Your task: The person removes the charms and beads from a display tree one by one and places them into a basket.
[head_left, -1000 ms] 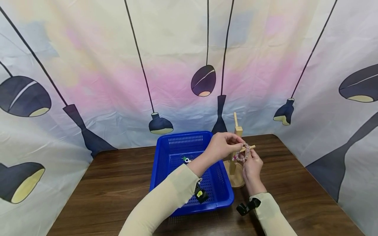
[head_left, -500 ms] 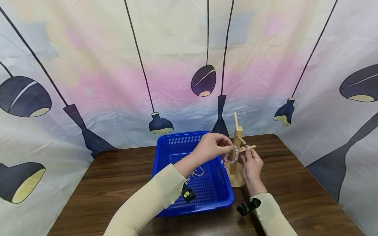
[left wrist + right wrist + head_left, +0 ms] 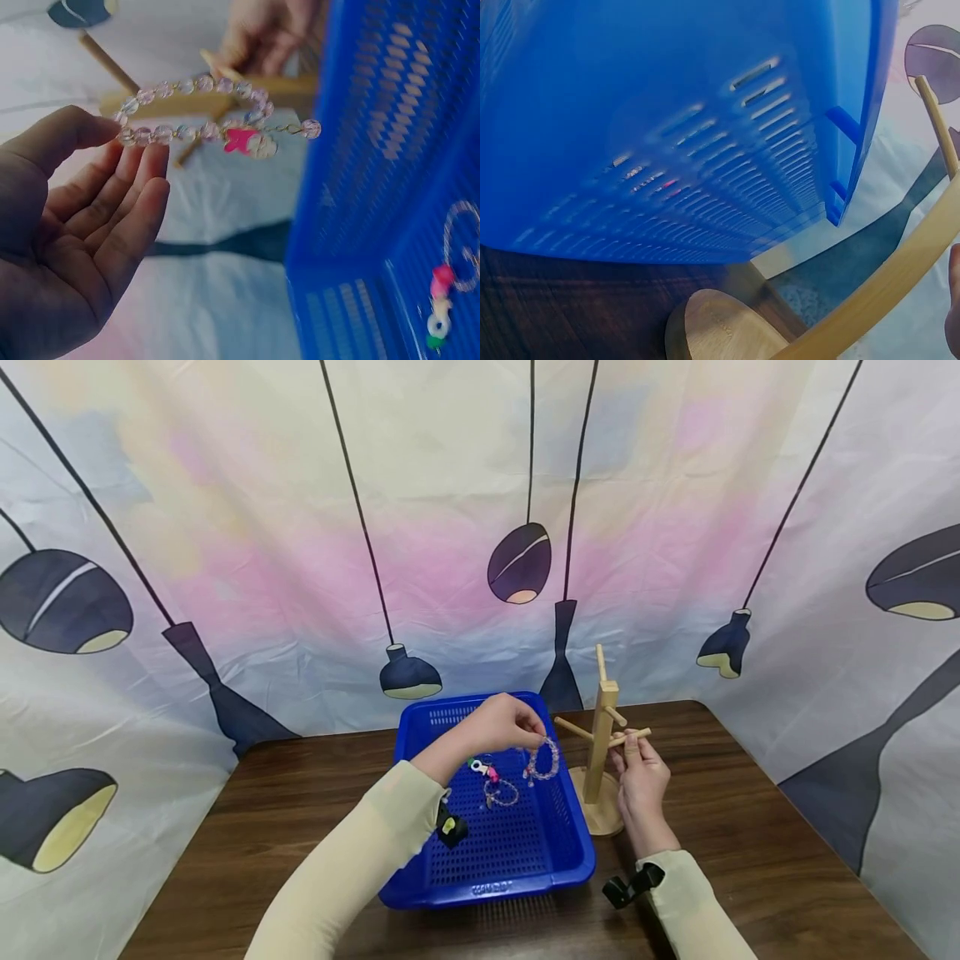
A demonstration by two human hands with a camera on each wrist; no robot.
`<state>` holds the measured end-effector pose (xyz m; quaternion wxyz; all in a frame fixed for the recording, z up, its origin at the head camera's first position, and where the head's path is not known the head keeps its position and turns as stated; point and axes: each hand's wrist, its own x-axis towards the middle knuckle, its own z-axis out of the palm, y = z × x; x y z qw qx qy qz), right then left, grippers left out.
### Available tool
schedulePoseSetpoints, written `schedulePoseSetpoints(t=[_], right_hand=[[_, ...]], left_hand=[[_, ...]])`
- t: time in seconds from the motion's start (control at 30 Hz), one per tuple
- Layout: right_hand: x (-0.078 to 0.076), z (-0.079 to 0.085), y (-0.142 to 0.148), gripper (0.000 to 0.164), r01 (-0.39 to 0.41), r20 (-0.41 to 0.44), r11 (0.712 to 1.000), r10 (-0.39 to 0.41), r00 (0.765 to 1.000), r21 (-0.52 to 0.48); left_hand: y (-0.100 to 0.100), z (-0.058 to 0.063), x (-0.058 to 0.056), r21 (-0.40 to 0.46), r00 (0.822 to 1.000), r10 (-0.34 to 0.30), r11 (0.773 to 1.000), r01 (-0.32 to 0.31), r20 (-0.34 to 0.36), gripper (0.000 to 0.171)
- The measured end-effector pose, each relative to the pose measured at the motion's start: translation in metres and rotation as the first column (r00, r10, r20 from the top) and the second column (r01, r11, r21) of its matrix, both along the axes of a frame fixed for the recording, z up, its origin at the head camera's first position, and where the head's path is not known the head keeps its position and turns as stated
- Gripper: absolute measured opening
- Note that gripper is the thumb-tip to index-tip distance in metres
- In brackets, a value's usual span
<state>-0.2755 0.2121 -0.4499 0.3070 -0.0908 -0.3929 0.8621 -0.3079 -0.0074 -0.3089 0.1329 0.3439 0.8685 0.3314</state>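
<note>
My left hand [image 3: 501, 727] pinches a clear pink beaded bracelet [image 3: 555, 760] above the right part of the blue basket [image 3: 487, 891]. In the left wrist view, the thumb and a fingertip hold the bracelet [image 3: 164, 134] at one end of its loop. A pink-and-white charm [image 3: 244, 141] and a bead on a short chain dangle from it. My right hand [image 3: 643, 785] grips a short peg [image 3: 619, 741] of the wooden stand [image 3: 600, 752]. Only a sliver of a right-hand finger [image 3: 954, 300] shows in the right wrist view, beside the post.
Inside the basket lie another beaded bracelet [image 3: 513, 789] and a charm string [image 3: 480, 767] with green, white and pink pieces. More pegs, such as the long left one [image 3: 573, 728], stick out from the stand. Brown table [image 3: 300, 827]; printed curtain [image 3: 450, 568] behind.
My left hand has drawn the bracelet leftward, away from the stand's peg, to over the basket. My right hand has stayed on the peg.
</note>
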Motion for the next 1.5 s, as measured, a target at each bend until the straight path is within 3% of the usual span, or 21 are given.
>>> schedulePoseSetpoints(t=[0.33,0.53,0.7,0.97,1.07,1.23,1.33,1.5], right_hand=[[0.001,0.001,0.002,0.023,0.008,0.001,1.0,-0.008,1.0,0.001],[0.001,0.002,0.004,0.021,-0.005,-0.002,1.0,0.005,1.0,-0.003],[0.001,0.002,0.004,0.022,-0.019,0.008,1.0,0.019,1.0,0.01],[0.001,0.002,0.003,0.02,-0.035,0.007,0.999,0.035,0.999,0.007],[0.002,0.002,0.003,0.019,-0.03,0.011,1.0,0.029,1.0,0.007],[0.003,0.001,0.002,0.021,-0.037,0.015,0.999,0.037,0.999,0.001],[0.003,0.001,0.001,0.021,-0.036,0.01,0.999,0.036,0.999,0.001],[0.004,0.0,0.001,0.02,-0.014,-0.004,1.0,0.014,1.0,-0.012]], left_hand=[[-0.012,-0.021,-0.03,-0.172,0.997,-0.056,0.983,0.064,0.056,0.017],[-0.013,-0.028,-0.041,-0.297,0.983,-0.126,0.941,0.162,0.137,0.044],[-0.014,-0.033,-0.046,-0.39,0.975,-0.052,0.911,0.135,0.215,0.033],[-0.016,-0.049,-0.055,-0.483,0.963,0.051,0.871,0.087,0.266,0.023],[-0.016,-0.055,-0.057,-0.543,0.957,0.091,0.836,0.077,0.276,0.02],[-0.021,-0.064,-0.057,-0.624,0.932,0.187,0.78,0.052,0.311,0.016],[-0.026,-0.069,-0.058,-0.632,0.922,0.245,0.775,-0.001,0.299,0.012],[-0.032,-0.074,-0.06,-0.651,0.943,0.276,0.753,-0.093,0.185,0.009]])
